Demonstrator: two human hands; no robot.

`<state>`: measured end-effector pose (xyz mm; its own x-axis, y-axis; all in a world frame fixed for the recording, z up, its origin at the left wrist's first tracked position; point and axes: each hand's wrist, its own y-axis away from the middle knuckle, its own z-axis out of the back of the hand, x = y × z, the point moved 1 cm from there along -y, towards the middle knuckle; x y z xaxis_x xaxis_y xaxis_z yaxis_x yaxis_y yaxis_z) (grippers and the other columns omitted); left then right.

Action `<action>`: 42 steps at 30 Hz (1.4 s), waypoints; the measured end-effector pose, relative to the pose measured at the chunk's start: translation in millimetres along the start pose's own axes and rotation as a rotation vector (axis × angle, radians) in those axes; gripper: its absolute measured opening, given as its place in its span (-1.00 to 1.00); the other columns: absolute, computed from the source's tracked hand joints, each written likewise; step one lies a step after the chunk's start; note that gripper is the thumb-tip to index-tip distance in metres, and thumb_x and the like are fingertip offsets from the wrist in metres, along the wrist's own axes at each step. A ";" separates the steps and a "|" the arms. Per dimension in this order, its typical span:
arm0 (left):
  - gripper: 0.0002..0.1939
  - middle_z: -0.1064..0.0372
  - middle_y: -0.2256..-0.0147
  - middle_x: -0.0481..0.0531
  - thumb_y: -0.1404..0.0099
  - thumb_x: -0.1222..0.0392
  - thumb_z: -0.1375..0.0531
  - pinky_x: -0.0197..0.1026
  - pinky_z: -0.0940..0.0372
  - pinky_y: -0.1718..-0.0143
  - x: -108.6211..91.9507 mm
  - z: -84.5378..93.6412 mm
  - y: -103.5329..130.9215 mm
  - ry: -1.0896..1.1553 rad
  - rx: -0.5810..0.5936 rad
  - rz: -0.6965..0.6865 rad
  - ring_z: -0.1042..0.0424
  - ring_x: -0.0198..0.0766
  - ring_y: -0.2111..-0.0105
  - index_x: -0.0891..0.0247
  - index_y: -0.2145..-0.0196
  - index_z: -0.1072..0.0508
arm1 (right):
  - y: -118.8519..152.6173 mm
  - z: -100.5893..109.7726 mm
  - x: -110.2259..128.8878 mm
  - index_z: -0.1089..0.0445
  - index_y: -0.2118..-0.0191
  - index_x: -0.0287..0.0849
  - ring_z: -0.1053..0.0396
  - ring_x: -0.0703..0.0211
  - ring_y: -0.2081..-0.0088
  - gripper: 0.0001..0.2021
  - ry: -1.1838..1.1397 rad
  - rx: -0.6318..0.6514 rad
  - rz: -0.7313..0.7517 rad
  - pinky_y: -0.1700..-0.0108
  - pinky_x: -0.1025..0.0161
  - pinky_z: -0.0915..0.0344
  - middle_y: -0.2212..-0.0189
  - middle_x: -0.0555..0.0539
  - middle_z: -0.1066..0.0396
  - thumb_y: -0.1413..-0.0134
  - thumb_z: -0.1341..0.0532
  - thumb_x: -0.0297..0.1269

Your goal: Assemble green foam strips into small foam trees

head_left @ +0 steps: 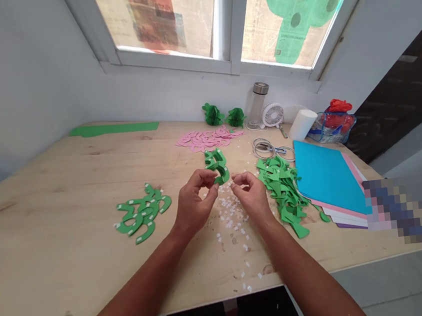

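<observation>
Between the thumb and fingers of my left hand (195, 202) is a curved green paper cutout (223, 175), held above the table. Just beyond it lie more green cutouts (214, 156) with small white squares, partly overlapped by the held one. My right hand (253, 196) is close by on the right, thumb and fingertips pinched together; anything in them is too small to make out. Under and between the hands, small white paper bits (230, 216) are scattered. To the left is a pile of curved green cutouts (141, 213) bearing white squares.
Green paper scraps (284, 185) lie right, beside coloured sheets (328, 176). Behind them are scissors (264, 147), rings of tape (286, 154), a white roll (303, 124), a fan (273, 115) and a bottle (257, 105). Pink cutouts (205, 140) and green paper figures (213, 115) stand farther back.
</observation>
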<state>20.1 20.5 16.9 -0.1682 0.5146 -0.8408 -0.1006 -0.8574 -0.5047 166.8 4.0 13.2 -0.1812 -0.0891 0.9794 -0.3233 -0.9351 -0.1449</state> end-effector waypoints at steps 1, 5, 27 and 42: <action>-0.86 -0.36 0.36 -0.04 -0.18 0.27 -0.18 -0.22 -0.30 0.23 0.1 -0.1 0.6 0.009 -0.004 -0.002 -0.38 -0.29 0.34 0.21 0.25 -0.37 | 0.1 -0.7 0.1 -0.38 0.50 -0.17 -0.36 0.17 0.38 -0.94 -0.005 0.019 -0.010 0.37 0.29 -0.22 0.44 -0.02 -0.46 0.18 -0.23 -0.31; -0.85 -0.39 0.33 -0.01 -0.20 0.26 -0.19 -0.21 -0.31 0.21 -0.1 -0.1 2.7 0.070 -0.005 0.006 -0.40 -0.27 0.30 0.21 0.23 -0.42 | 1.0 -2.8 1.5 -0.39 0.54 -0.17 -0.32 0.22 0.48 -0.85 -0.136 0.100 -0.062 0.36 0.28 -0.20 0.57 0.01 -0.42 0.09 -0.22 -0.21; -0.82 -0.43 0.30 0.05 -0.14 0.22 -0.23 -0.16 -0.34 0.17 -5.1 -7.1 6.1 0.124 0.035 0.074 -0.43 -0.22 0.29 0.23 0.25 -0.45 | 4.3 -4.6 2.2 -0.41 0.46 -0.17 -0.20 0.35 0.53 -0.82 -0.665 0.324 -0.265 0.45 0.36 -0.12 0.54 0.05 -0.37 0.17 -0.37 -0.22; -0.86 -0.42 0.33 0.04 -0.15 0.23 -0.22 -0.16 -0.34 0.20 -6.0 -6.6 6.5 0.118 0.055 0.063 -0.42 -0.21 0.30 0.23 0.28 -0.43 | 5.5 -4.9 6.8 -0.41 0.45 -0.18 -0.18 0.35 0.54 -0.80 -0.641 0.317 -0.266 0.46 0.35 -0.10 0.56 0.06 -0.35 0.20 -0.38 -0.20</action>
<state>26.9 11.9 17.4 -0.0600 0.4531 -0.8894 -0.1473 -0.8853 -0.4411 159.3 0.0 18.4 0.4713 0.0623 0.8798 0.0194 -0.9980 0.0603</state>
